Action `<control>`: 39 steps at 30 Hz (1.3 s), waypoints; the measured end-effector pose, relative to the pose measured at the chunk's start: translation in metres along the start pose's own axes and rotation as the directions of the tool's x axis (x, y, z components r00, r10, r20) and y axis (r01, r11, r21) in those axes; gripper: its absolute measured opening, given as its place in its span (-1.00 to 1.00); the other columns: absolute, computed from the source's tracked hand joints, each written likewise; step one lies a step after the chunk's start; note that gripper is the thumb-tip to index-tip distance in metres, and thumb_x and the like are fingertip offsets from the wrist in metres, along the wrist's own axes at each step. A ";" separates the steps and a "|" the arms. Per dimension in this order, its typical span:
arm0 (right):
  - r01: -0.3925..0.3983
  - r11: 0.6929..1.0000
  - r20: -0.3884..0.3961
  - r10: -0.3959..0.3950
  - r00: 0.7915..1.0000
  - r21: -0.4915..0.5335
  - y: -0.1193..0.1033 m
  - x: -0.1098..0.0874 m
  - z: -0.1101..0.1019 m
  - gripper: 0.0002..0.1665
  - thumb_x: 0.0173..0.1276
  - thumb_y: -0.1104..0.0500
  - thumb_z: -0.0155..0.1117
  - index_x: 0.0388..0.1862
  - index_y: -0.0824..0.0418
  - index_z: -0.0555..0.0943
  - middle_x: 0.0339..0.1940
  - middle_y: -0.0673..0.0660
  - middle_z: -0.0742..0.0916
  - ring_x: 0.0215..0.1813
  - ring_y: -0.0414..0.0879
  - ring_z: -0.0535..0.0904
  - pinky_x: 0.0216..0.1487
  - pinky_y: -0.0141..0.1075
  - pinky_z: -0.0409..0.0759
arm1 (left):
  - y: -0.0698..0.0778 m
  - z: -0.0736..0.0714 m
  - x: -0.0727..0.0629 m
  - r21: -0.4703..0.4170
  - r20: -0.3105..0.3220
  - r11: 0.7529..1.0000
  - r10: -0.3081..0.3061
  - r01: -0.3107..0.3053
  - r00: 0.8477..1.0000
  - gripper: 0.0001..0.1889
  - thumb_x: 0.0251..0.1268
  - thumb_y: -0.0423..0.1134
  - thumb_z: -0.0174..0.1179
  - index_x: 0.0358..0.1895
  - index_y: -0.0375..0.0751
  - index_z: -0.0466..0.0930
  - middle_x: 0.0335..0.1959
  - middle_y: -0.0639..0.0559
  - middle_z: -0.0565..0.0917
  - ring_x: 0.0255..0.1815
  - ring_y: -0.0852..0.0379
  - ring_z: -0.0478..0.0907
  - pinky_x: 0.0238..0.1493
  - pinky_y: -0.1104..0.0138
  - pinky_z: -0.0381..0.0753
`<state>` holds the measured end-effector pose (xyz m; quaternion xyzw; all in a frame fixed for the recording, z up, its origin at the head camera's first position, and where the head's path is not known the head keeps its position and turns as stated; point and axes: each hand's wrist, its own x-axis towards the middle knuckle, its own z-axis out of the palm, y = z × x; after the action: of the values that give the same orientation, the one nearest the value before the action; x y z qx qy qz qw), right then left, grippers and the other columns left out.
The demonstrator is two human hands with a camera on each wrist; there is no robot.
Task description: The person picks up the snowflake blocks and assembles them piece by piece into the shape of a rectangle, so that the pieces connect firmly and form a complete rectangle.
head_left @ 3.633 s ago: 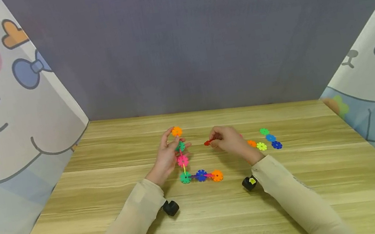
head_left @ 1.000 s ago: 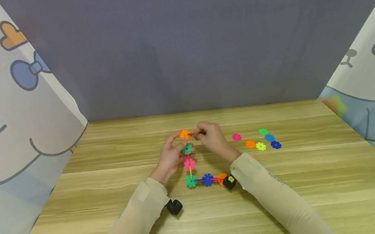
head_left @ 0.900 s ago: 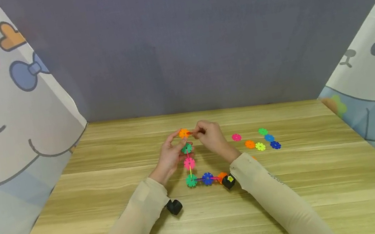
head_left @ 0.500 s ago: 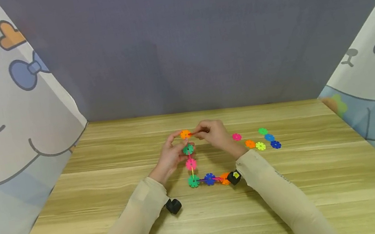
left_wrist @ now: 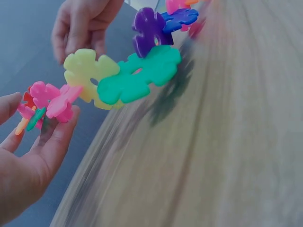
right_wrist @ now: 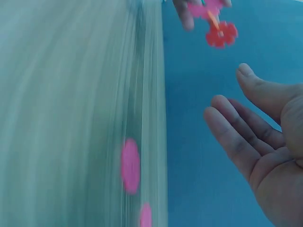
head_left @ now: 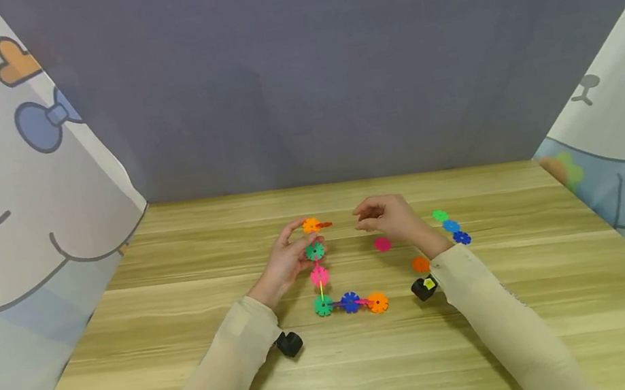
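My left hand pinches an L-shaped chain of interlocked notched plastic discs, holding its upper part near a teal disc. An orange disc tops the chain, and a red disc sticks out from its right side. Lower down come a pink disc, a yellow disc and a green corner disc. From that corner a purple disc, a blue disc and an end orange disc run rightward. Thumb and fingers apart, my right hand holds nothing, right of the red disc.
Loose discs lie on the wooden table: a pink one under the right hand, an orange one by the right sleeve. Green, light blue and dark blue ones lie farther right. A grey panel stands behind.
My right hand brought the red disc to the orange one, then let go and drew back rightward. The red disc stays on the chain. My left hand shifted slightly right, then held steady.
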<state>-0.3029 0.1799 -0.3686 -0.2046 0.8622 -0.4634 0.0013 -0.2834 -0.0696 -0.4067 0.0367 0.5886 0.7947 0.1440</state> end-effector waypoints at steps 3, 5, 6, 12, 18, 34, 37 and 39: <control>-0.009 0.999 0.024 0.010 1.000 -0.031 0.005 -0.007 -0.010 -0.70 0.31 0.34 0.40 -0.01 0.44 0.66 -0.26 0.19 0.74 -0.24 0.09 0.70 -0.22 -0.13 0.72 | -0.001 -0.001 0.000 -0.014 0.004 1.000 -0.001 0.001 1.000 -0.43 0.55 -0.37 0.03 0.53 -0.22 0.09 0.14 -0.41 0.57 -0.20 0.02 0.74 -0.29 0.32 0.70; -0.002 0.998 0.035 0.005 0.999 -0.069 0.008 -0.011 -0.016 -0.70 0.30 0.34 0.41 -0.02 0.45 0.67 -0.27 0.19 0.74 -0.27 0.06 0.69 -0.23 -0.14 0.71 | -0.001 -0.001 0.000 -0.016 0.000 1.000 -0.007 0.007 1.000 -0.46 0.55 -0.38 0.02 0.50 -0.23 0.11 0.15 -0.41 0.56 -0.20 0.02 0.74 -0.32 0.33 0.69; -0.003 0.996 0.045 0.007 0.999 -0.084 0.010 -0.013 -0.019 -0.70 0.30 0.34 0.41 -0.02 0.44 0.67 -0.28 0.18 0.74 -0.28 0.04 0.69 -0.24 -0.16 0.69 | -0.001 0.000 0.000 -0.017 -0.003 1.000 -0.010 0.010 1.000 -0.47 0.55 -0.38 0.02 0.48 -0.24 0.13 0.15 -0.41 0.56 -0.20 0.02 0.74 -0.33 0.33 0.69; -0.051 0.990 0.149 0.070 0.986 -0.128 0.022 -0.025 -0.036 -0.68 0.24 0.33 0.46 -0.06 0.45 0.66 -0.32 0.14 0.71 -0.33 -0.07 0.62 -0.31 -0.26 0.64 | 0.000 0.001 0.000 -0.016 -0.030 0.999 -0.031 0.031 0.999 -0.59 0.52 -0.39 0.03 0.34 -0.21 0.21 0.19 -0.42 0.54 -0.19 -0.01 0.73 -0.37 0.33 0.70; -0.088 0.980 0.289 0.138 0.947 -0.177 0.035 -0.038 -0.047 -0.68 0.15 0.33 0.53 -0.13 0.41 0.67 -0.42 0.07 0.64 -0.39 -0.09 0.54 -0.35 -0.29 0.61 | 0.000 0.000 0.001 -0.013 -0.037 0.999 -0.040 0.040 0.999 -0.57 0.49 -0.42 -0.01 0.36 -0.25 0.23 0.09 -0.40 0.54 -0.22 0.02 0.71 -0.30 0.26 0.71; -0.024 0.976 0.475 0.126 0.871 -0.215 0.043 -0.049 -0.063 -0.56 -0.11 0.43 0.62 -0.18 0.32 0.69 -0.28 0.06 0.67 -0.28 -0.09 0.50 -0.25 -0.32 0.57 | 0.002 0.005 0.003 0.006 -0.034 1.000 -0.015 0.016 0.999 -0.55 0.48 -0.38 0.03 0.38 -0.29 0.26 -0.15 0.00 0.68 -0.16 0.03 0.69 -0.41 0.43 0.53; 0.001 0.974 0.479 0.110 0.871 -0.226 0.043 -0.048 -0.063 -0.62 -0.10 0.47 0.58 -0.25 0.31 0.69 -0.32 0.05 0.68 -0.29 -0.10 0.53 -0.26 -0.32 0.59 | -0.001 0.005 0.005 -0.015 -0.037 1.000 -0.009 0.009 0.999 -0.56 0.49 -0.39 0.05 0.36 -0.33 0.26 -0.17 0.01 0.70 -0.21 0.07 0.69 -0.42 0.46 0.53; 0.006 0.971 0.476 0.111 0.872 -0.238 0.046 -0.048 -0.062 -0.66 -0.09 0.47 0.58 -0.29 0.30 0.69 -0.35 0.03 0.68 -0.31 -0.11 0.53 -0.27 -0.32 0.60 | -0.002 0.006 0.006 -0.026 -0.035 1.000 -0.008 0.007 0.999 -0.57 0.51 -0.38 0.06 0.36 -0.35 0.25 -0.16 0.00 0.70 -0.22 0.08 0.69 -0.42 0.46 0.55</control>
<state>-0.2868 0.2686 -0.3787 -0.2893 0.8876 -0.2930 0.2065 -0.2878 -0.0621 -0.4076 0.0187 0.5809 0.8021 0.1373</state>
